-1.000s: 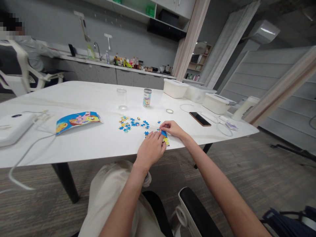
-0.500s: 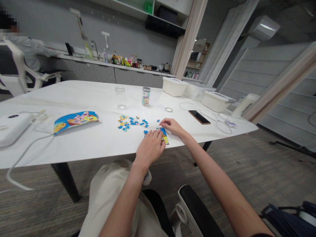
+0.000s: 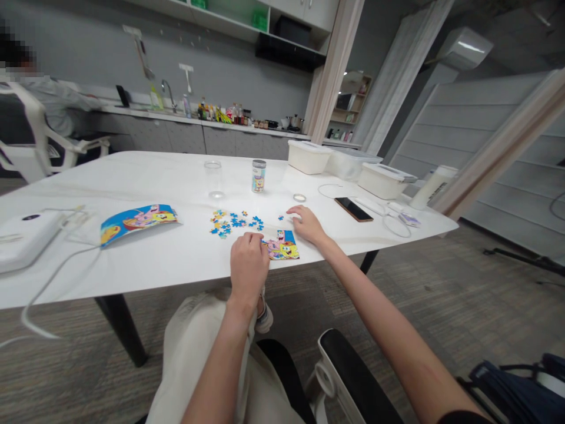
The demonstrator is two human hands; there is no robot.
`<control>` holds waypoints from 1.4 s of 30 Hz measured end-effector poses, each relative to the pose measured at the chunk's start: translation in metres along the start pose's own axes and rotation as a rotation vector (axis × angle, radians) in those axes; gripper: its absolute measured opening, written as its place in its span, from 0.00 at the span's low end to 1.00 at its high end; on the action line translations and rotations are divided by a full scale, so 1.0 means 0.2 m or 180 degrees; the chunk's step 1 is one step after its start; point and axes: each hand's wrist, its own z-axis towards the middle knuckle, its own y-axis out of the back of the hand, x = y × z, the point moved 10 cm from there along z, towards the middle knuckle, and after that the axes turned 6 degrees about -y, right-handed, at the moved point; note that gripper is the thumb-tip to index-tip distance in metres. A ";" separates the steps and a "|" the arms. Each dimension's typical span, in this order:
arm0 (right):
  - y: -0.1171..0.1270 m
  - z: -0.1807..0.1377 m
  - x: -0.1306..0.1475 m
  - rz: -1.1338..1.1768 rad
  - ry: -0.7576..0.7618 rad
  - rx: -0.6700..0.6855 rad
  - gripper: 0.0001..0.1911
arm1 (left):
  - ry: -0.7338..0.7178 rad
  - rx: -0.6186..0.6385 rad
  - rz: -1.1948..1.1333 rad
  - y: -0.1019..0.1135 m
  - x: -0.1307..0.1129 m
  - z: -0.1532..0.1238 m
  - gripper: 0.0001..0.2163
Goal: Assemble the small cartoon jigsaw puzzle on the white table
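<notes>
A partly joined jigsaw puzzle [image 3: 283, 249] with yellow and pink cartoon figures on blue lies near the table's front edge. My left hand [image 3: 249, 265] rests at its left edge, fingers curled and pressed together. Their tips are hidden, so anything they hold cannot be made out. Just beyond the puzzle's right side is my right hand [image 3: 308, 224], its thumb and forefinger apart with nothing visible between them. One loose puzzle piece [image 3: 281, 218] lies left of these fingertips. Farther left are several scattered puzzle pieces [image 3: 223, 224], mostly blue and yellow.
A curled picture sheet [image 3: 139, 221] lies left on the white table [image 3: 194, 265]. Behind the pieces stand a clear jar [image 3: 213, 179] and a printed can [image 3: 258, 176]. A tape ring [image 3: 299, 198], a phone [image 3: 354, 209], cables and white boxes [image 3: 309, 158] are to the right.
My left hand has moved left off the puzzle, uncovering more of its picture. My right hand has stayed close to the same spot, its fingers now more spread. The view has shifted slightly.
</notes>
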 end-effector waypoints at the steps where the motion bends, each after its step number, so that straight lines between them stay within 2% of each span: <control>1: -0.04 0.00 0.02 -0.0005 0.0115 0.0161 0.17 | -0.0100 0.0115 -0.0054 -0.02 -0.01 0.00 0.10; 5: -0.13 -0.01 0.04 0.0065 0.0204 0.0610 0.15 | -0.0348 0.0286 -0.0243 -0.04 -0.05 -0.01 0.10; 14: -0.09 0.00 0.07 0.0243 0.0177 0.0551 0.10 | -0.0486 0.0424 -0.0155 -0.06 -0.09 -0.02 0.09; 18: -0.08 0.05 0.06 0.0232 -0.0013 0.0652 0.05 | -0.0425 0.0392 -0.0169 -0.06 -0.08 -0.02 0.09; 25: -0.17 0.16 0.03 0.0422 -0.0472 0.1400 0.13 | -0.0229 0.0394 -0.0205 -0.06 -0.05 -0.02 0.07; 32: -0.20 0.17 0.05 0.0002 -0.0404 0.1742 0.10 | -0.0117 0.0411 -0.0281 -0.05 -0.05 -0.02 0.06; 37: -0.20 0.17 0.07 0.0123 -0.0415 0.1732 0.12 | -0.0050 0.0438 -0.0305 -0.05 -0.04 -0.01 0.06; 42: -0.18 0.14 0.13 0.0767 -0.0313 0.1559 0.14 | -0.0068 0.0424 -0.0340 -0.05 -0.04 -0.02 0.05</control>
